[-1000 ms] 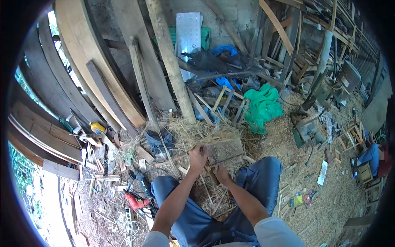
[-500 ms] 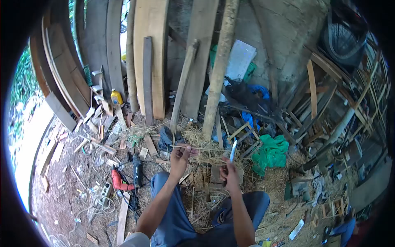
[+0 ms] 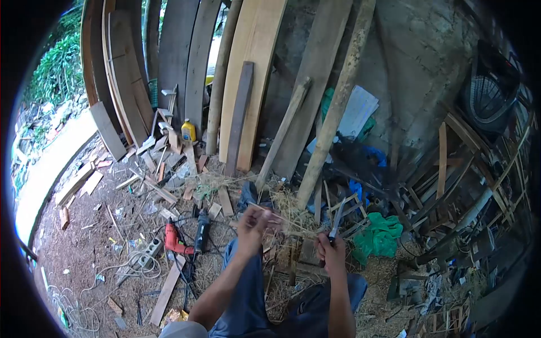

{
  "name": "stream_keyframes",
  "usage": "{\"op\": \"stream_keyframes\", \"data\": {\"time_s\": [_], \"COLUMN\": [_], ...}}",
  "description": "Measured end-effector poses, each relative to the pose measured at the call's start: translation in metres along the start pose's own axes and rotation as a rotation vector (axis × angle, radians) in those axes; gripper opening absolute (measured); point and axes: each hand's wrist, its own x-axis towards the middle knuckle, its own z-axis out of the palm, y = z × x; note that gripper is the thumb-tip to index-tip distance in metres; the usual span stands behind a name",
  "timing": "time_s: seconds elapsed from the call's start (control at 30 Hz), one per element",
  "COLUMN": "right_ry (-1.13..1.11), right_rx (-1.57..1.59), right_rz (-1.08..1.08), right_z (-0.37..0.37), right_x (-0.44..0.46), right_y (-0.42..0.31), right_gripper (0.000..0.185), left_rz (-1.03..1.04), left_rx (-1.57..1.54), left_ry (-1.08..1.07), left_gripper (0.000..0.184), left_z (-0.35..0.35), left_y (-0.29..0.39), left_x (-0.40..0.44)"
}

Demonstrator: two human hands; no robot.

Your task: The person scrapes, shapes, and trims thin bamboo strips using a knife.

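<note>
My left hand [image 3: 252, 230] pinches a thin wooden strip [image 3: 277, 216] between thumb and fingers. The strip slants down to the right, and its far end blurs into the shavings behind it. In my right hand [image 3: 332, 251] is a knife [image 3: 337, 218], its dark handle inside my closed fingers and its pale blade pointing up. The hands are apart, above my legs in blue trousers [image 3: 234, 290]. Between the legs stands a small wooden block [image 3: 310, 252] among straw-like shavings [image 3: 290, 205].
A red drill [image 3: 176, 239] and a dark power tool [image 3: 202, 232] lie left, near a power strip [image 3: 147, 253] with loose cable. Planks [image 3: 251, 84] and a pole [image 3: 338, 107] lean against the wall. A green plastic bag [image 3: 378, 234] and scrap wood [image 3: 451, 152] are at right.
The view has shifted, so the surroundings appear further right and lower. The strip has tipped from nearly level to sloping down rightward. Both hands keep their holds.
</note>
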Motion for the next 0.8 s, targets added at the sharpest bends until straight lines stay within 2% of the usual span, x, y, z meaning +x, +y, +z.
{"op": "stream_keyframes", "data": {"time_s": [0.07, 0.4, 0.5, 0.57, 0.6, 0.67, 0.7, 0.8], "right_ry": [-0.021, -0.017, 0.064, 0.046, 0.057, 0.032, 0.043, -0.009], "right_rx": [-0.102, 0.055, 0.132, 0.223, 0.228, 0.271, 0.281, 0.126], "right_rz": [-0.023, -0.164, -0.215, -0.253, -0.27, -0.288, -0.306, -0.36], "right_z": [0.01, 0.021, 0.019, 0.011, 0.008, 0.006, 0.006, 0.009], "right_x": [-0.006, -0.016, -0.02, -0.024, -0.026, -0.035, -0.038, -0.041], "right_y": [-0.019, -0.073, -0.084, -0.095, -0.103, -0.121, -0.128, -0.146], "right_gripper": [0.015, 0.02, 0.023, 0.022, 0.022, 0.021, 0.021, 0.019], "left_rz": [0.139, 0.028, -0.023, -0.037, -0.037, -0.051, -0.131, -0.186], "left_rx": [-0.031, -0.23, -0.197, -0.082, -0.08, 0.06, 0.093, 0.227], "left_ry": [0.127, 0.088, 0.005, -0.183, -0.203, -0.421, -0.463, -0.525], "left_gripper": [0.017, 0.012, 0.01, 0.007, 0.007, 0.007, 0.006, 0.006], "left_z": [-0.007, -0.007, 0.0, 0.003, 0.002, -0.004, -0.002, 0.016], "left_y": [0.003, 0.031, 0.035, 0.037, 0.034, 0.023, 0.024, 0.024], "left_x": [0.006, -0.008, -0.011, -0.012, -0.012, -0.014, -0.017, -0.023]}}
